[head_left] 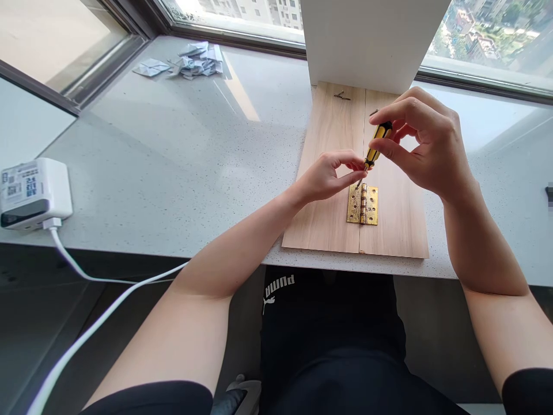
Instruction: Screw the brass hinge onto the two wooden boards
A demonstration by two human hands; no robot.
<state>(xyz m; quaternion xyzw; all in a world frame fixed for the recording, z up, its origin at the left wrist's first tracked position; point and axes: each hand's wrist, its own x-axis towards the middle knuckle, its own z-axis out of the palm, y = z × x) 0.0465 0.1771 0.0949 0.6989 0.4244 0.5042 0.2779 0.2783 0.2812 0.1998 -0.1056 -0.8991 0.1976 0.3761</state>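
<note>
Right hand (425,135): grip pinching the screwdriver (381,136) by its yellow-and-black handle, thumb against fingers.
Left hand (330,177): grip pinched around the shaft just below the handle; screw in there too, we can't tell.
Screwdriver handling: tilted, lower end over the upper left corner of the hinge (355,208); contact unclear. We guess light, stiff, handle maybe slick; take the thick part, steady the shaft.
Hinge handling: brass-coloured, opened flat across the seam; we judge it rigid, best pressed at its edges.
Boards (319,227): two, pale wood, side by side on the desk (242,173).
Loose screws (342,97): left board, far end.
Desk's far left: crumpled papers (199,62).
</note>
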